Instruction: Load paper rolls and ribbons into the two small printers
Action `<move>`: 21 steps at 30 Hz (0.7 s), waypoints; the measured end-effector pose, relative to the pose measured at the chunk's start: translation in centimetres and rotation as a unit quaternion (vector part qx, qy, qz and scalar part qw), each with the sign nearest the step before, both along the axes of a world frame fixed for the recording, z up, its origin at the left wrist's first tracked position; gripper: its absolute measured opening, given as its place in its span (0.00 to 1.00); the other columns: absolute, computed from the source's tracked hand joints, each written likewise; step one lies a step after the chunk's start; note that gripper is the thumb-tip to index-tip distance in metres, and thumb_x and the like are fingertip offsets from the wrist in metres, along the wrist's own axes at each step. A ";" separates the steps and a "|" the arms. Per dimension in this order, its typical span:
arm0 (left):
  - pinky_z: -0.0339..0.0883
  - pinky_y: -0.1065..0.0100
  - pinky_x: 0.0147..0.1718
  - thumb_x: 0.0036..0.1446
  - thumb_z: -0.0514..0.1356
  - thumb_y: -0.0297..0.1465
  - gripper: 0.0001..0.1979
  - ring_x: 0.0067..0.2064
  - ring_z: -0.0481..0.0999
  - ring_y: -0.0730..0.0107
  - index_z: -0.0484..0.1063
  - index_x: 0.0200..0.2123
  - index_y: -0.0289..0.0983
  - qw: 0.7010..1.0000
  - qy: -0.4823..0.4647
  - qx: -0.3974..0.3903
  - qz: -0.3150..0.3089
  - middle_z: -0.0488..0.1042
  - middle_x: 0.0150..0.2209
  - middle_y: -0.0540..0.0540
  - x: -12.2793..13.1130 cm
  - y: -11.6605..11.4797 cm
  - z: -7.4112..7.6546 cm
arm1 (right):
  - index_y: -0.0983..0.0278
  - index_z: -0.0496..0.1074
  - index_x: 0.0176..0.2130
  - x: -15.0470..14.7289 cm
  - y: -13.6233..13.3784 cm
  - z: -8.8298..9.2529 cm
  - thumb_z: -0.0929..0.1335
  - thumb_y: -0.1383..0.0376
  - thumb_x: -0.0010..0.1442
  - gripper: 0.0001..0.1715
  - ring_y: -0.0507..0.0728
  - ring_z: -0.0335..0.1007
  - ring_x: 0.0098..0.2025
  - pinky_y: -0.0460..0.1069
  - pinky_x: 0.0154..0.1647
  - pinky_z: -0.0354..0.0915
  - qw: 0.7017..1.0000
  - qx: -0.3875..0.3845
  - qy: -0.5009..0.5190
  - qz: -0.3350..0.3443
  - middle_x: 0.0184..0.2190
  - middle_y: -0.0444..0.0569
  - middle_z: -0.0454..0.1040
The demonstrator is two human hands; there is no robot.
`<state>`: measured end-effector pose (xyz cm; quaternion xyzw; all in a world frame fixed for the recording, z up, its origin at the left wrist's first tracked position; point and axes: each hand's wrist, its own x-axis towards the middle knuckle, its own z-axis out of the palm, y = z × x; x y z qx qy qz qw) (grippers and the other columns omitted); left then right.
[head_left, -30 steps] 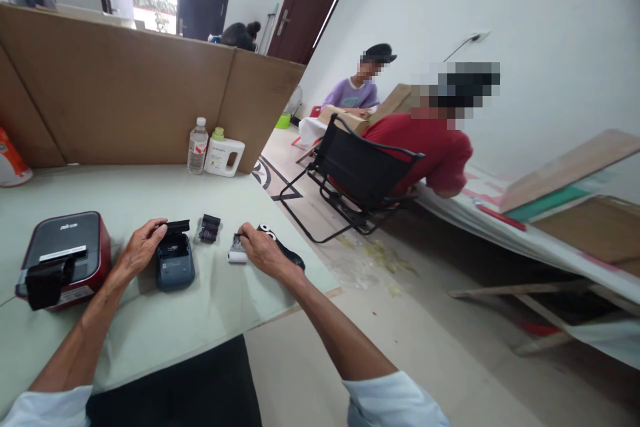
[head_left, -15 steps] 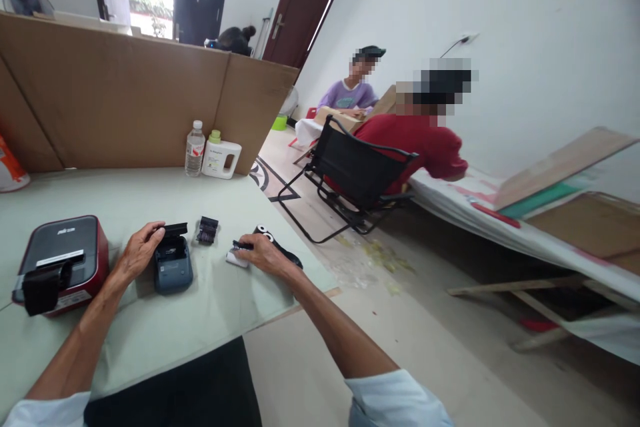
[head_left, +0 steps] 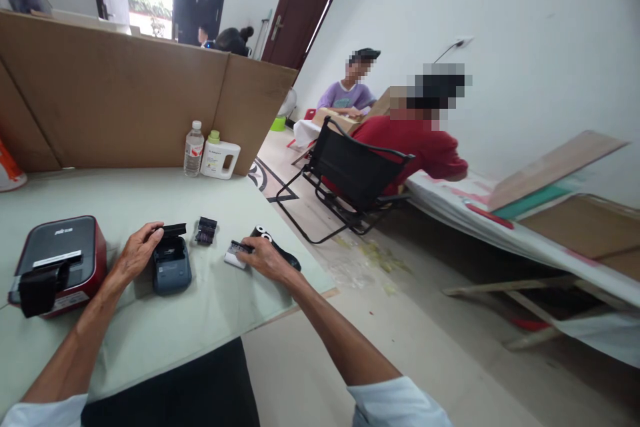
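Observation:
My left hand [head_left: 136,250] pinches the raised black lid [head_left: 175,229] of a small blue-grey portable label printer [head_left: 173,277], whose inside compartment shows. My right hand [head_left: 266,259] has its fingers closed on a small white roll [head_left: 235,255] with a black piece along its top, low over the table or on it. Between the two hands lies a small black ribbed part [head_left: 205,231]. Just beyond my right hand is a black object with white rings [head_left: 263,232], partly covered by the hand. A larger red and black printer [head_left: 63,247] stands left of my left forearm.
A cardboard screen [head_left: 150,103] lines the back of the table [head_left: 150,197]. Before it stand a water bottle [head_left: 193,150] and a white jug [head_left: 221,159]. Past the table's right edge are a black folding chair [head_left: 357,163] with a person in red, another table, and another person farther back.
The view has shifted slightly. My left hand stays on the lid; my right hand still holds the roll, which has tilted a little.

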<state>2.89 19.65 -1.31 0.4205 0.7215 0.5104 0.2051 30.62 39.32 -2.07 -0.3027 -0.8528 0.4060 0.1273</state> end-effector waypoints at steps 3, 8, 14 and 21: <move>0.69 0.57 0.57 0.57 0.57 0.54 0.33 0.53 0.78 0.52 0.77 0.54 0.35 1.000 0.000 0.002 0.001 0.81 0.52 0.40 0.0 0.0 -0.1 | 0.62 0.64 0.26 0.1 -0.4 -0.2 0.66 0.59 0.57 0.12 0.51 0.54 0.27 0.46 0.29 0.50 1.000 0.008 0.013 -0.008 0.23 0.39 0.60; 0.70 0.57 0.56 0.57 0.57 0.54 0.32 0.53 0.78 0.52 0.77 0.53 0.36 1.000 0.011 0.002 0.001 0.81 0.52 0.40 -0.2 0.1 -0.3 | 0.62 0.65 0.28 0.2 -0.7 -1.1 0.69 0.57 0.54 0.13 0.51 0.55 0.27 0.46 0.28 0.49 0.999 -0.004 0.010 -0.032 0.24 0.39 0.62; 0.69 0.56 0.56 0.58 0.56 0.53 0.32 0.53 0.78 0.53 0.77 0.53 0.36 1.000 0.017 -0.001 0.000 0.81 0.52 0.40 -0.3 0.1 -0.3 | 0.64 0.70 0.26 0.2 -0.8 -2.1 0.70 0.56 0.51 0.14 0.50 0.54 0.26 0.46 0.27 0.50 0.997 -0.032 0.012 -0.065 0.22 0.39 0.61; 0.70 0.56 0.56 0.58 0.56 0.53 0.31 0.53 0.78 0.52 0.78 0.53 0.36 1.000 0.017 0.003 0.008 0.81 0.51 0.40 -0.1 0.1 -0.2 | 0.64 0.70 0.23 0.2 -1.3 -2.4 0.71 0.54 0.51 0.17 0.50 0.51 0.25 0.46 0.26 0.48 0.995 -0.033 0.037 -0.082 0.20 0.38 0.57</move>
